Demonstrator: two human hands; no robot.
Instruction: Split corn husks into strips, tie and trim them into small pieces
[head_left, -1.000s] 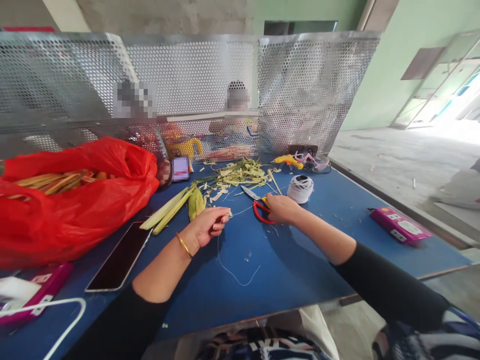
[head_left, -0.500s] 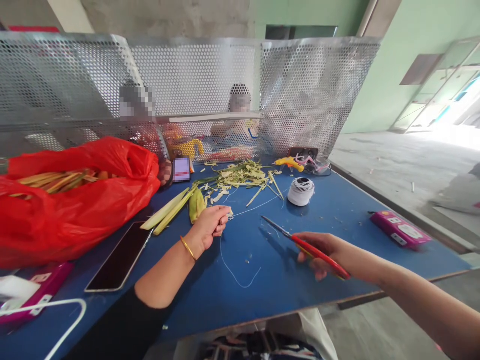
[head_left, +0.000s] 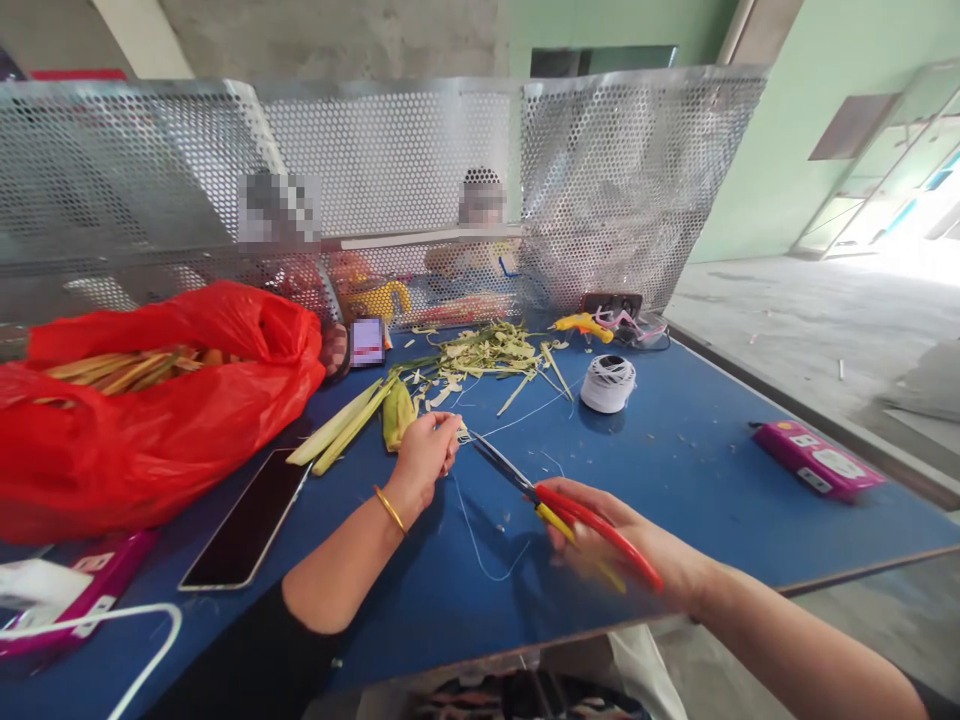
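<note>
My left hand (head_left: 429,450) is closed in a pinch on a small pale piece with white thread (head_left: 517,420) at its fingertips. That thread runs toward a white thread spool (head_left: 608,384), and a loose end curls on the blue table below. My right hand (head_left: 600,530) is wrapped round the handles of red and yellow scissors (head_left: 592,520), whose blade tips point at my left fingertips. Beside my left hand lies a green husk piece (head_left: 397,415), with pale green stalks (head_left: 349,428) to its left. Behind are shredded green scraps (head_left: 491,350).
A red plastic bag (head_left: 172,440) of stalks fills the left, beside a dark phone (head_left: 244,520). A yellow glue gun (head_left: 585,326) and pink glasses (head_left: 630,325) lie at the back. A purple pack (head_left: 817,460) is right. Beyond the perforated metal screen (head_left: 405,150) sit people.
My right hand has moved left with the scissors, bringing the blade tips up to my left fingertips. The scissor handles have spread apart. My left hand keeps its pinch.
</note>
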